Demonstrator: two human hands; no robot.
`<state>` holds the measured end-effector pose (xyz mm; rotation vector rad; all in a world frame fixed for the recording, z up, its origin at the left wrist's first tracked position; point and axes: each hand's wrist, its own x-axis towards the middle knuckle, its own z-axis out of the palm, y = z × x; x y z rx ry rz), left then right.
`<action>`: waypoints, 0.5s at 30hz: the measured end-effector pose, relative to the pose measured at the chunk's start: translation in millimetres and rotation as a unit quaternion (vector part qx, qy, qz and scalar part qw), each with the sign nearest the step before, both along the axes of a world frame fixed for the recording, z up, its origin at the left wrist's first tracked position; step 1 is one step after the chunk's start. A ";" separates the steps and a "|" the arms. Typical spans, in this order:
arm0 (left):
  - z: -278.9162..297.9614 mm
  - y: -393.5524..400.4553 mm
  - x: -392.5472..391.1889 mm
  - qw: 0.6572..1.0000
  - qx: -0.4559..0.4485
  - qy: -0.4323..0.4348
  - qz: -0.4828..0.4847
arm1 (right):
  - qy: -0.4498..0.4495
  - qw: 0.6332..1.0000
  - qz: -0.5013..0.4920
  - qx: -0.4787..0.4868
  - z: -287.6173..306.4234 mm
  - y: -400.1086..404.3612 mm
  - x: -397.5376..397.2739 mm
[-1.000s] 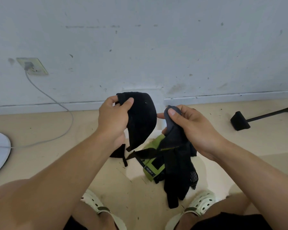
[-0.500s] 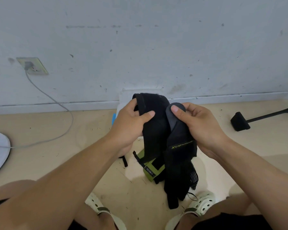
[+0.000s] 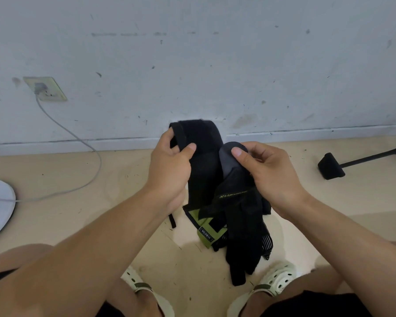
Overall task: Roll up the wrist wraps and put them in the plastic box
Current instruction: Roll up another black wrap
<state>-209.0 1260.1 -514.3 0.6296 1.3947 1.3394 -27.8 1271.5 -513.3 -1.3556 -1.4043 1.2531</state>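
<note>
We hold black wrist wraps (image 3: pixel 204 170) up above the floor (image 3: pixel 78 220). Our left hand (image 3: pixel 169 170) pinches one band's folded top; our right hand (image 3: pixel 268 177) pinches a grey end. They look soft, light and floppy; best gripped at an end.

A second ago the left hand (image 3: pixel 169 165) held the black wrap (image 3: pixel 204 161) apart from the right hand (image 3: pixel 270 172), with floor showing between them; now the wrap stands upright, touching the grey-tipped bundle (image 3: pixel 232 165) the right hand pinches; the left thumb has moved from the wrap's top edge onto its front face; the bundle's yellow lettering, hidden a second ago, now faces the camera.
</note>
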 end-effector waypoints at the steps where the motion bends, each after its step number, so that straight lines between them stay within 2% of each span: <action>1: -0.8 2.4 -2.7 1.000 -0.007 -0.002 0.022 | -0.017 1.000 0.017 0.016 0.6 -1.4 -0.8; 5: -1.8 8.6 -11.8 0.998 -0.034 -0.034 0.042 | 0.005 0.999 0.050 0.005 1.2 -8.1 -2.2; 9: -0.5 2.0 -1.0 0.998 -0.022 -0.047 -0.026 | 0.057 0.998 0.015 -0.031 1.0 -6.4 -4.2; 15: 2.4 -4.0 11.0 0.994 -0.005 -0.072 -0.087 | 0.064 0.997 -0.001 -0.047 -1.1 -7.0 -8.1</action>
